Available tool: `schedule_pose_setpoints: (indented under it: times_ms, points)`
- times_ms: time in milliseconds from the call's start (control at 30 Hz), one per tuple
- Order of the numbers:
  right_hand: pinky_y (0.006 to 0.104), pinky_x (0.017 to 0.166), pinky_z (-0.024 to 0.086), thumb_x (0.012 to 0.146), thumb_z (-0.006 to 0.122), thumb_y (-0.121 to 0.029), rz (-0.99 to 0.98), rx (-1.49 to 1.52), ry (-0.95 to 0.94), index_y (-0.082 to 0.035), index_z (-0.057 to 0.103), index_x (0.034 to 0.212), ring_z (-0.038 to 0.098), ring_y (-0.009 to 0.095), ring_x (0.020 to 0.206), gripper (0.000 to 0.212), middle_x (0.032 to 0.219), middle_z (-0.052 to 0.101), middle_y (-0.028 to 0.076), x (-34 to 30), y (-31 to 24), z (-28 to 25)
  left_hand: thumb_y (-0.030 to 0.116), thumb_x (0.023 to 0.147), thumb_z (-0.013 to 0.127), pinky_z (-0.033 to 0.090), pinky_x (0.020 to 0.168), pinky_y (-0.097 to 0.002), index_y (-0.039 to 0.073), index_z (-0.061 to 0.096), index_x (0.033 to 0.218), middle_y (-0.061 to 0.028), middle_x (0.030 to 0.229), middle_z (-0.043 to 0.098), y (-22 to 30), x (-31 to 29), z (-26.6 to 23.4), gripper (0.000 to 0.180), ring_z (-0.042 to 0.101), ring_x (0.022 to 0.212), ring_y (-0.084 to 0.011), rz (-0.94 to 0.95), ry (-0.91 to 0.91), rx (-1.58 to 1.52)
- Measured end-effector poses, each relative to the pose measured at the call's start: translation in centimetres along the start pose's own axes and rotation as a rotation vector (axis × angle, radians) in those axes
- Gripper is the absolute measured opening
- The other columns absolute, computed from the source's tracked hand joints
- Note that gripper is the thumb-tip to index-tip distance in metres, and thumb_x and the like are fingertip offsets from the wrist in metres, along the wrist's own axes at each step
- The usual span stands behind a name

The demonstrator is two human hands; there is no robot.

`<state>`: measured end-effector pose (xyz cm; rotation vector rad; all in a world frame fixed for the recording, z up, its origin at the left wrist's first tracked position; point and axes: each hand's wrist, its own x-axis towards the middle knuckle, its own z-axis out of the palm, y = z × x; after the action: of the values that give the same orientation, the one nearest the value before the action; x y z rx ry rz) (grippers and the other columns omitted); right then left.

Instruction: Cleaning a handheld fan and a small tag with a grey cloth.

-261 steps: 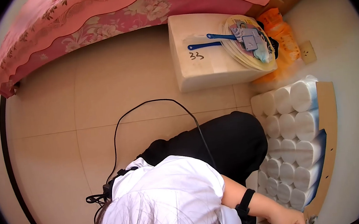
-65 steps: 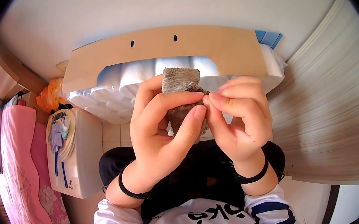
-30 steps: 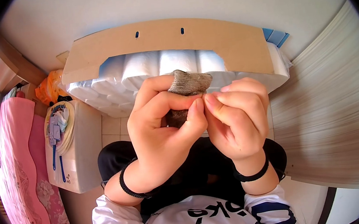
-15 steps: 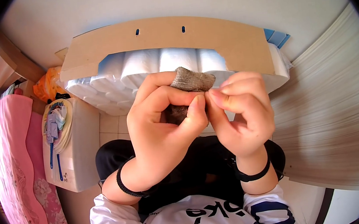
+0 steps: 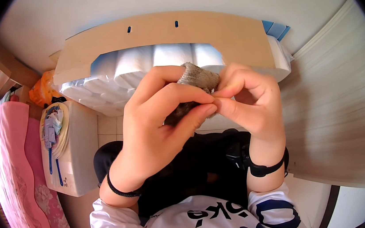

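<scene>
Cloth [image 5: 201, 77]: ribbed, grey-brown, bunched in the left hand [image 5: 148, 122] above the lap [image 5: 175, 172]. Left hand holds it, thumb and forefinger pinched; right hand [image 5: 259, 99] narrow, fingertips meeting the left's, whatever it pinches too small to tell. Risks, judged: loose fingertip grip could let it slip; hard tug could stretch or snag it.

Grey-brown knitted piece [image 5: 199, 75], gathered in my left hand [image 5: 149, 117] and pinched at its edge by my right hand [image 5: 254, 102]. The paler ribbed band tilts upward above my fingertips [image 5: 206, 97]; the darker portion below is crumpled and partly hidden.
</scene>
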<state>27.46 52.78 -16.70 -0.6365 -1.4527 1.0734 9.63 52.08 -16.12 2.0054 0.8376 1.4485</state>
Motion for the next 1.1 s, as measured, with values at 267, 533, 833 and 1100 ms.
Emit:
schedule_pose_setpoints:
  times_ms: [267,533,833,1100]
  points:
    - [0.0216,0.061,0.038,0.070,0.067,0.001,0.168,-0.058,-0.117,0.000,0.062,0.069,0.053,0.008,0.069,0.005,0.071,0.059,0.003,-0.1,-0.6,-0.9,-0.008,0.066,0.071,0.044,0.063,-0.0238,0.002,0.063,0.080,-0.0068,0.091,0.056,-0.1,0.4,-0.2,0.018,0.056,0.075,-0.0150,-0.001,-0.135,-0.015]
    - [0.0216,0.061,0.038,0.068,0.067,-0.004,0.323,-0.080,-0.168,-0.002,0.062,0.068,0.053,0.008,0.068,0.005,0.070,0.059,0.002,-0.1,-1.3,-1.3,-0.009,0.064,0.070,0.044,0.063,-0.0240,0.003,0.065,0.077,-0.0063,0.091,0.056,-0.1,0.1,-0.1,0.018,0.056,0.075,-0.0152,-0.094,-0.180,-0.059]
    - [0.0217,0.062,0.038,0.066,0.065,-0.006,0.398,0.008,-0.255,-0.002,0.062,0.067,0.053,0.007,0.067,0.005,0.067,0.060,0.002,-0.1,-0.9,-2.1,-0.010,0.064,0.070,0.044,0.063,-0.0245,0.004,0.065,0.075,-0.0050,0.087,0.054,-0.7,0.0,0.5,0.019,0.055,0.075,-0.0157,-0.078,-0.247,-0.117]
    - [0.0196,0.057,0.036,0.069,0.068,-0.004,0.425,0.222,-0.347,0.000,0.062,0.067,0.051,0.006,0.063,0.008,0.064,0.056,-0.001,0.0,-0.1,-2.6,0.007,0.061,0.080,0.040,0.061,-0.0248,0.006,0.063,0.080,-0.0050,0.084,0.053,-0.9,0.1,0.5,0.025,0.051,0.072,-0.0160,0.025,-0.213,-0.142]
